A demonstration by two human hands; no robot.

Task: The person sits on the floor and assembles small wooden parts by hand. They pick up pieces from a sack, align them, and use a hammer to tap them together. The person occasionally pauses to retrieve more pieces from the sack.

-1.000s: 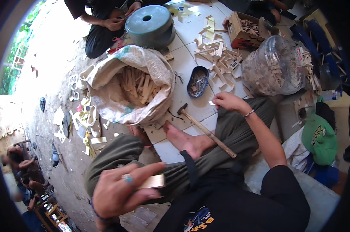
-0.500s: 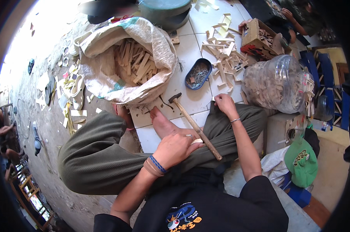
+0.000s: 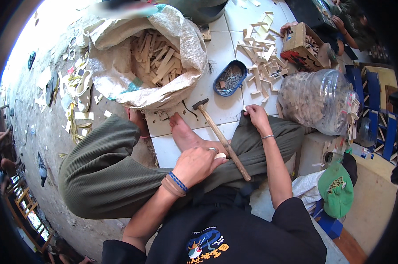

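Observation:
My left hand (image 3: 195,166) is closed over my lap, with a small pale piece of wood (image 3: 220,155) sticking out between thumb and fingers. Over my right knee, my right hand (image 3: 257,118) pinches a tiny pale chip (image 3: 245,108) at its fingertips; its exact kind is too small to tell. Between the hands lies a hammer (image 3: 219,136), its dark head on the tiles near my bare foot and its wooden handle across my leg. Beyond the hammer stands a blue oval tub (image 3: 218,86) holding many nails.
An open woven sack (image 3: 119,94) of wood strips stands at the far left. Joined wooden pieces (image 3: 260,66) are heaped on the tiles. At right are a clear plastic jar (image 3: 315,101) full of wood bits and a green cap (image 3: 335,189). Another person's hand (image 3: 289,28) touches a cardboard box (image 3: 301,44).
The view has shifted slightly. A pale chip now shows at my right fingertips, and the wood piece in my left hand is tilted differently. The hammer lies as before.

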